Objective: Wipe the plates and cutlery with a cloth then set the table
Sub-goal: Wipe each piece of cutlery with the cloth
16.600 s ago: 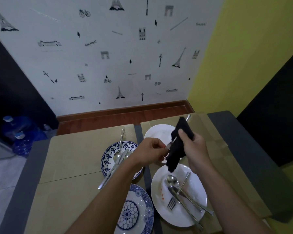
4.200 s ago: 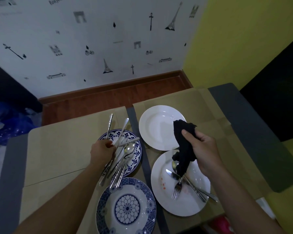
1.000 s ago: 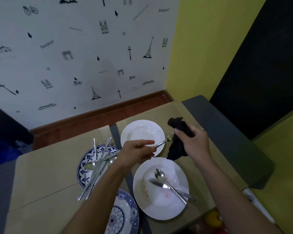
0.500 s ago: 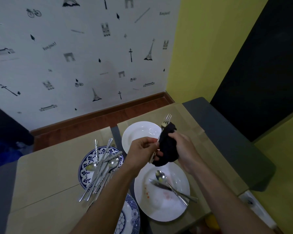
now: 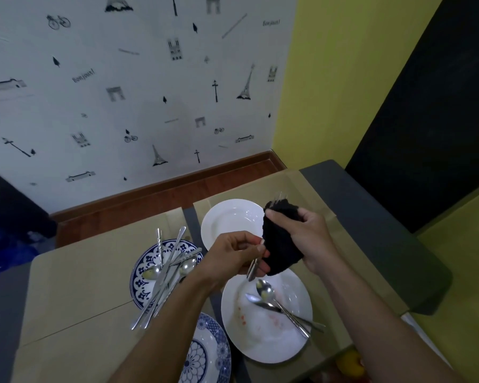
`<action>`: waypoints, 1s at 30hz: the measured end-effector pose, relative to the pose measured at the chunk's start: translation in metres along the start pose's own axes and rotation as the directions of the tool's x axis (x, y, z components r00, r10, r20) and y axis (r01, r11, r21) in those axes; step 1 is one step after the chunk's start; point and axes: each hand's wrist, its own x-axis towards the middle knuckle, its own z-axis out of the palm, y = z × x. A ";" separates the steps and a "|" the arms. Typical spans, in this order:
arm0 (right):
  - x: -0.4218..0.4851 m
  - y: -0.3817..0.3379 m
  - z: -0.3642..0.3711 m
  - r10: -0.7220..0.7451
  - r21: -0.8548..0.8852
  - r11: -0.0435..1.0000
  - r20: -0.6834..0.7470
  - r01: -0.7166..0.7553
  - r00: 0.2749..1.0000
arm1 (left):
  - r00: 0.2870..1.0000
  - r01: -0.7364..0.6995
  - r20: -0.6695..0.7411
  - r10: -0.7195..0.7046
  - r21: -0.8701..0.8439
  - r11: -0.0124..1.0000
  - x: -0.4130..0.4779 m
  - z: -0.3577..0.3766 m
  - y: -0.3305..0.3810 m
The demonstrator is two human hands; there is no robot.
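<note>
My left hand pinches the handle of a fork above the plates. My right hand grips a black cloth wrapped round the fork's upper part; blurred tines stick out at the cloth's top. Below them a white plate with reddish smears holds a spoon and another utensil. A bare white plate lies behind. A blue patterned plate on the left carries several pieces of cutlery. A second blue patterned plate lies nearest me.
The table is covered with tan cardboard and has grey edges. Beyond it are a wooden floor strip and a patterned wall. A yellow object shows below the table's right front edge.
The cloth has slid up along the fork toward its tines, which now barely show. My left hand keeps hold of the handle.
</note>
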 end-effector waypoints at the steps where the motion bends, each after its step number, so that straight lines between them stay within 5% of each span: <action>1: 0.000 0.000 0.002 0.011 -0.010 1.000 -0.014 -0.011 1.000 | 1.000 -0.001 0.012 0.001 0.011 1.000 0.000 0.001 -0.001; 8: 0.004 -0.001 0.009 -0.052 -0.229 0.973 -0.053 0.039 0.997 | 1.000 -0.010 -0.018 0.010 0.016 1.000 0.000 0.003 -0.006; 12: -0.004 -0.009 0.008 0.066 -0.077 0.995 0.075 -0.060 0.995 | 0.999 0.002 -0.032 -0.001 0.018 1.000 -0.003 -0.002 -0.005; 19: 0.012 -0.005 0.006 -0.022 -0.097 0.995 -0.120 0.011 0.993 | 1.000 -0.015 -0.010 0.016 0.085 0.996 -0.009 -0.003 -0.003; 26: 0.001 0.004 0.010 0.214 -0.069 0.976 0.166 -0.205 0.963 | 0.993 -0.040 -0.105 0.046 0.054 0.998 -0.006 0.002 -0.007; 30: -0.003 0.008 0.011 0.232 -0.102 0.972 0.228 -0.214 0.946 | 0.991 -0.051 -0.119 0.064 0.105 0.993 -0.006 -0.002 -0.008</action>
